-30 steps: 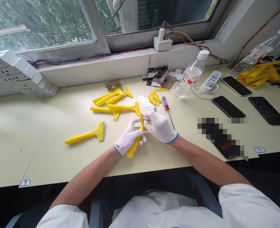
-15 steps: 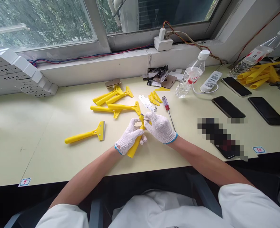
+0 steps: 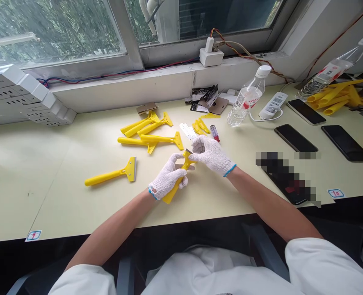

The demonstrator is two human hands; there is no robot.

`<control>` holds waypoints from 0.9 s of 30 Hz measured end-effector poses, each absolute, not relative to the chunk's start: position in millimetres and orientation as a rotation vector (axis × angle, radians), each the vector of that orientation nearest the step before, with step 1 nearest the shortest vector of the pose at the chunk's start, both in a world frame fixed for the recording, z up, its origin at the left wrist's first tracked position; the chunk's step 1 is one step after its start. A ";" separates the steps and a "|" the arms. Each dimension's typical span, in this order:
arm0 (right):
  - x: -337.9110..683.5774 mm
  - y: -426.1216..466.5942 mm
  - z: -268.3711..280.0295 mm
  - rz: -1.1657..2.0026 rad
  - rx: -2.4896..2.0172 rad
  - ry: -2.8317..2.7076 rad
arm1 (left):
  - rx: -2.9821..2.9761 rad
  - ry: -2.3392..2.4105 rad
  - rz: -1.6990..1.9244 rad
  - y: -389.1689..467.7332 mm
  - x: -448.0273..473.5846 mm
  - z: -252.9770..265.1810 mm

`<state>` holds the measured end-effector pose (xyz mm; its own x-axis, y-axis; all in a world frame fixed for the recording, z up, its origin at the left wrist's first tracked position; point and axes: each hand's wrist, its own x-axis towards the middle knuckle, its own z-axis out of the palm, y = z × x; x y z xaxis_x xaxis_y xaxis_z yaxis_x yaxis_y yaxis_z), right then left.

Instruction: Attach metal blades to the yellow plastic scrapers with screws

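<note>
Gloved in white knit, my left hand is closed around the handle of a yellow scraper, which is tilted with its head pointing up and away. A dark metal edge shows at the top of that head. My right hand, also gloved, has its thumb on the right side of the head with its fingers curled; some fingertips are hidden. Left of my hands lies another scraper with its blade fitted. Beyond them are several yellow scraper handles, white blades, small yellow plates and a screwdriver, partly covered by my right hand.
A water bottle and a power strip stand at the back right. Several phones lie on the right. Opened black packaging is by the wall, and yellow tubes are piled at far right.
My right hand has shifted slightly right and its index finger has lifted, now covering the screwdriver's shaft. The scraper head has turned a little to the right in my left hand.
</note>
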<state>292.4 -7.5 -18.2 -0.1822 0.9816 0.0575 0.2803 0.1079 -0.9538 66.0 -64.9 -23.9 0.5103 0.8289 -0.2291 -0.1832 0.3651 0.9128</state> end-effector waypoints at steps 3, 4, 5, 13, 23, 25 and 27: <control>295.4 -6.5 -17.7 1.224 -1.228 -1.640 | 0.981 0.785 0.733 -65.9 65.5 -20.7; 295.1 -7.5 -17.3 1.261 -1.209 -1.644 | 0.976 0.784 0.730 -66.0 65.1 -19.7; 294.4 -8.7 -16.8 1.291 -1.192 -1.643 | 0.969 0.781 0.727 -65.9 64.5 -18.9; 298.7 -4.7 -5.3 1.066 -1.329 -1.739 | 0.747 0.716 0.678 -64.4 63.0 -17.8; 357.9 43.8 -27.2 0.368 -2.095 -1.691 | 0.661 0.743 0.649 -65.0 62.6 -11.0; 359.9 46.2 -24.8 0.479 -2.086 -1.697 | 0.674 0.749 0.651 -64.7 61.8 -11.9; 361.9 45.8 -17.8 0.652 -1.907 -1.579 | 0.676 0.757 0.661 -63.9 61.2 -12.8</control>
<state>361.9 45.8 -17.8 0.1828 0.9831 -0.0097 0.7034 -0.1377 -0.6974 61.2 -63.9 -12.8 0.5536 0.7371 -0.3875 -0.2852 0.6050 0.7434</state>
